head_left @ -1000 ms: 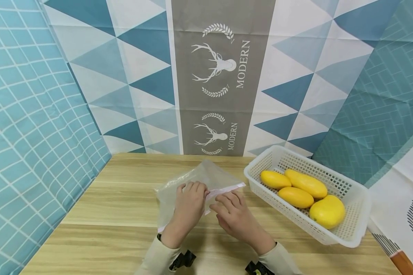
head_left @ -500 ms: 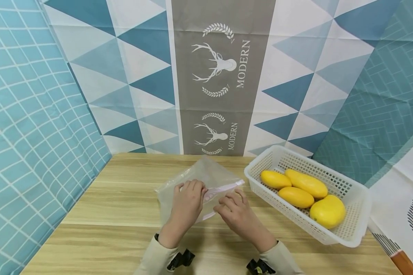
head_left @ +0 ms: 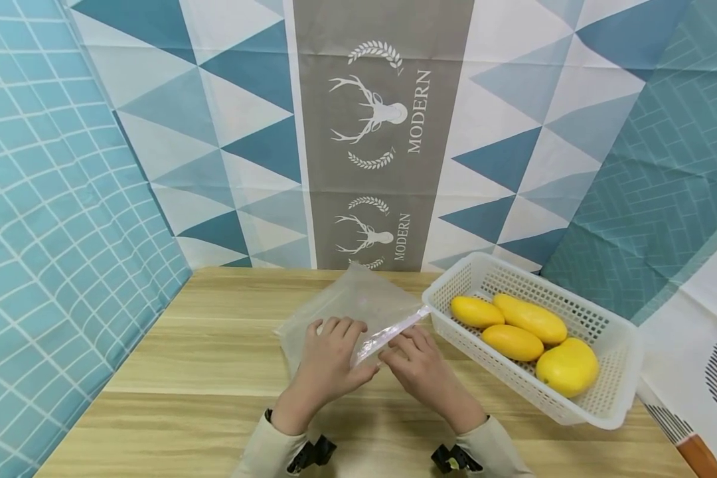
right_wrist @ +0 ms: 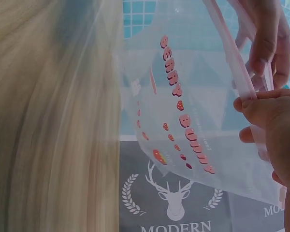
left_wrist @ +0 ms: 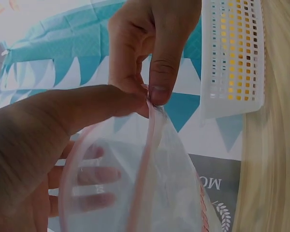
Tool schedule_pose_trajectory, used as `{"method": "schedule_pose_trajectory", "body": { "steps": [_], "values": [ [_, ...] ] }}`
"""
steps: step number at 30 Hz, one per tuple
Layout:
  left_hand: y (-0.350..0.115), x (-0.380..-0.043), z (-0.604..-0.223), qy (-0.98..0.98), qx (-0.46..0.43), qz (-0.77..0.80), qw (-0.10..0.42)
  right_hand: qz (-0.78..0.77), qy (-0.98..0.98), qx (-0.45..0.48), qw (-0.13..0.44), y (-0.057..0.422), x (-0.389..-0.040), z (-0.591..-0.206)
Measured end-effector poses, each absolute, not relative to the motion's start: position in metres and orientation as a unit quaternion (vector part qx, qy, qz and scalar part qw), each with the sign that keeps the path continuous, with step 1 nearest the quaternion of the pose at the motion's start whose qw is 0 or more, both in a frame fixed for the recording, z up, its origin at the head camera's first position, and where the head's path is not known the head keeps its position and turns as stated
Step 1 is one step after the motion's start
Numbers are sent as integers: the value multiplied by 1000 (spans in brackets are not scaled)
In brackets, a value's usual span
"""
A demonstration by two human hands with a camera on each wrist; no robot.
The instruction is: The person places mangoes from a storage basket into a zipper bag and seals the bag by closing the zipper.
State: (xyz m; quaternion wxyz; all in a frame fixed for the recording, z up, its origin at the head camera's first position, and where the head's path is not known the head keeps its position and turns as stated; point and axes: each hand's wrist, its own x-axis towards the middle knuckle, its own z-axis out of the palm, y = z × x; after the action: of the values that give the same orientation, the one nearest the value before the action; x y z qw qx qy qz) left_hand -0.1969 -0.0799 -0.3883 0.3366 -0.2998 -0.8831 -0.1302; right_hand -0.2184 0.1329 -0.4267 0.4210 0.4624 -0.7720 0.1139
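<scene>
A clear zip bag point(head_left: 364, 302) with a pink-edged mouth stands tilted above the table between both hands. Pink lettering and small strawberry prints mark its side in the right wrist view. The left hand point(head_left: 328, 355) lies against the bag's left side, thumb stretched toward the right hand. Its straight fingers point(left_wrist: 96, 176) show through the plastic in the left wrist view, and the two pink rims stand apart there. With thumb and fingers, the right hand point(head_left: 421, 372) pinches the mouth edge near its corner.
A white perforated basket point(head_left: 618, 372) holding several yellow mangoes point(head_left: 532, 318) stands right of the hands, close to the bag's corner. Wood-grain table point(head_left: 215, 372) lies beneath. Patterned cloth point(head_left: 245, 133) hangs behind and at both sides.
The left thumb has stretched out toward the right hand, and the left fingers have loosened from the rim. The bag's mouth edge has tilted more steeply; the right hand has lowered slightly.
</scene>
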Motion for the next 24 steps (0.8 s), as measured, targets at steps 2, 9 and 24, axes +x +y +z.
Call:
{"method": "schedule_pose_trajectory", "body": {
  "steps": [2,9,24],
  "values": [
    [-81,-197,-388,-876,-311,-131,344,116,-772,462,421,134,-219,-426],
    [-83,-200,-384,-836,-347,-133,403,128,-770,463,420,137,-222,-426],
    [-101,-201,-367,-794,-305,-180,493,128,-763,487,405,144,-223,-423]
  ]
}}
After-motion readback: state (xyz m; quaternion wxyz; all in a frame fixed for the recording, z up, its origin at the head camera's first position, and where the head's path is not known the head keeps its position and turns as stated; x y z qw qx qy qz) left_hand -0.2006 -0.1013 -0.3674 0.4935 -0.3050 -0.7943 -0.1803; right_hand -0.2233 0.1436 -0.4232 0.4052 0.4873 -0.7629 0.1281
